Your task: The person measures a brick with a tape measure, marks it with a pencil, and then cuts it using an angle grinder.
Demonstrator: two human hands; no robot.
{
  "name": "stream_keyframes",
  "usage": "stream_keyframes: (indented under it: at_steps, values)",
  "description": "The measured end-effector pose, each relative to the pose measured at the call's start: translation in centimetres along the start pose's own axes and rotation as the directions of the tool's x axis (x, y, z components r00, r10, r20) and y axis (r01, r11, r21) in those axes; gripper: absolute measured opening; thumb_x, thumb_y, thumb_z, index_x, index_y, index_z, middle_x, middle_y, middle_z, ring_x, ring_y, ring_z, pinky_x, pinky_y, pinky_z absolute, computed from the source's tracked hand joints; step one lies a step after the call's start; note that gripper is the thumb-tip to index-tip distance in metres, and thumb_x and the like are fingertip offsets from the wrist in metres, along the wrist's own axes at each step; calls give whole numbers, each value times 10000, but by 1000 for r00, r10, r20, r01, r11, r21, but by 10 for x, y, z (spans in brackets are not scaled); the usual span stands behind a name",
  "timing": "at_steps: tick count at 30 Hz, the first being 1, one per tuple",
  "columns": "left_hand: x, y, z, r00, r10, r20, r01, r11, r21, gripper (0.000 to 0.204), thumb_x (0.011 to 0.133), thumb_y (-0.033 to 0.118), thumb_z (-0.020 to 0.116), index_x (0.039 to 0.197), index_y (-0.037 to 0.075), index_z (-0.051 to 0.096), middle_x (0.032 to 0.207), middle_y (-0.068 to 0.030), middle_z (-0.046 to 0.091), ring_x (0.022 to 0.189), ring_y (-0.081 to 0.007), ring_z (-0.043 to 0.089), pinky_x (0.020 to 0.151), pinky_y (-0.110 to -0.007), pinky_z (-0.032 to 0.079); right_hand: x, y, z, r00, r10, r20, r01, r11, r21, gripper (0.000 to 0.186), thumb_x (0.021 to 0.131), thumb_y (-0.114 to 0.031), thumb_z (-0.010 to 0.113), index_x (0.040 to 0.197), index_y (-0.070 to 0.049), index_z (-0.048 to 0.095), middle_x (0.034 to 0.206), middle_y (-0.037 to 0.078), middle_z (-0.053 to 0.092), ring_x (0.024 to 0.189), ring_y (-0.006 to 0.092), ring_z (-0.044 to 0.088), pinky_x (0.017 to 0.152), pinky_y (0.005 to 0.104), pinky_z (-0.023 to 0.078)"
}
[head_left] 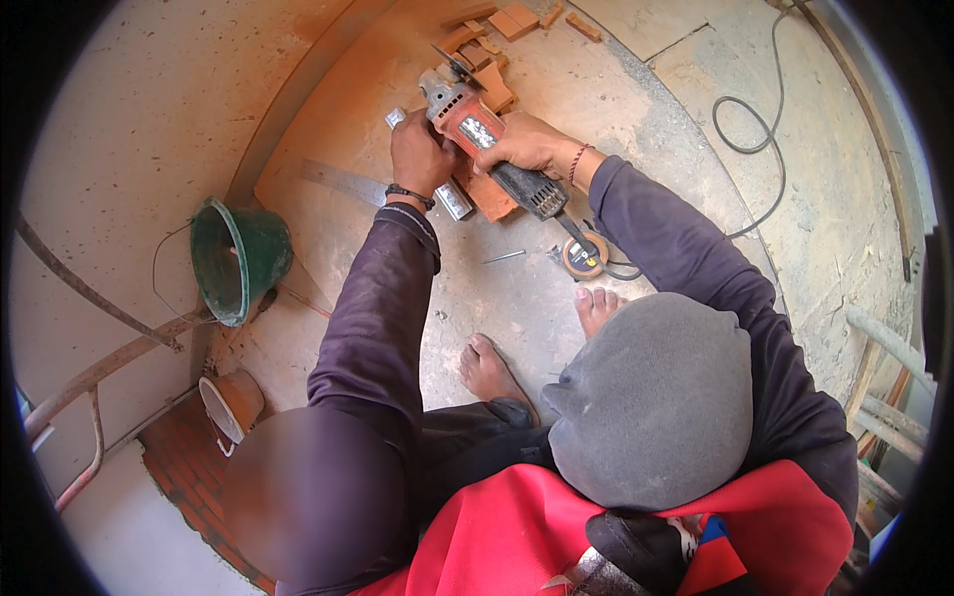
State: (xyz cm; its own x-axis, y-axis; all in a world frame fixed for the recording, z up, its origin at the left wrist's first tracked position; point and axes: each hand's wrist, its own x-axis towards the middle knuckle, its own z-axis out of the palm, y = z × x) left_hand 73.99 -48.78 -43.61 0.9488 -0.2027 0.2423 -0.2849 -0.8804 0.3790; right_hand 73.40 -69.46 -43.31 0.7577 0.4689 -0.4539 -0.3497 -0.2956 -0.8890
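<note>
My right hand (527, 144) grips a red-and-black angle grinder (467, 124), whose disc points away from me over orange brick pieces. My left hand (417, 154) is curled beside the grinder's front; what its fingers hold is hidden. An orange brick (489, 202) lies under the grinder, with a silver metal bar (453, 200) beside it and a steel ruler (333, 179) to the left. A tape measure (583, 256) and a thin metal piece (505, 254) lie nearer my bare feet (482, 368).
A green bucket (214, 263) and a smaller tan bucket (234, 402) stand left beside curved metal tubing (94, 368). More brick pieces (517, 20) lie at the back. A cable (780, 139) loops across the right side, near metal tubes (884, 348). A grey rounded cloth shape (656, 397) covers the lower right.
</note>
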Motion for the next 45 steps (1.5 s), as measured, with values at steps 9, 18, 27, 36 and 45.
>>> stream_keyframes:
  at_steps: [9,18,27,36,45]
  values:
    - [-2,-13,-4,991,88,97,-91,995,30,486,735,198,774,1125,-36,601,1071,-261,635,999,-450,601,891,-486,491,-32,-22,-6,982,-153,-115,127,971,-203,380,688,-227,821,929,24,670,831,82,685,722,167,641,679,305,513]
    - [23,-9,-75,953,271,138,-294,938,183,542,815,300,783,1247,19,615,1164,-216,648,1108,-391,595,921,-457,495,-73,-34,-69,939,-234,-252,262,962,82,326,716,-213,813,936,-8,687,822,56,686,687,147,636,653,300,513]
    - [43,54,-23,949,282,137,-307,927,217,473,816,316,754,1186,48,633,1162,-200,649,1019,-413,613,882,-470,496,-86,-34,-87,932,-202,-299,258,953,159,319,761,-167,790,988,-17,624,794,36,641,656,116,615,605,277,511]
    - [19,18,-48,985,170,-5,-166,968,190,488,808,342,767,1179,41,671,1120,-207,664,1016,-397,602,892,-470,476,-83,-25,-85,937,-195,-290,256,947,192,295,724,-197,811,923,-23,679,792,52,673,658,132,633,602,293,512]
    - [8,47,-23,950,276,150,-303,930,208,366,831,278,714,1083,28,625,1074,-196,632,1013,-394,584,915,-468,461,-80,-28,-84,952,-179,-248,230,953,196,287,728,-193,804,929,-24,689,784,46,665,655,124,628,602,282,503]
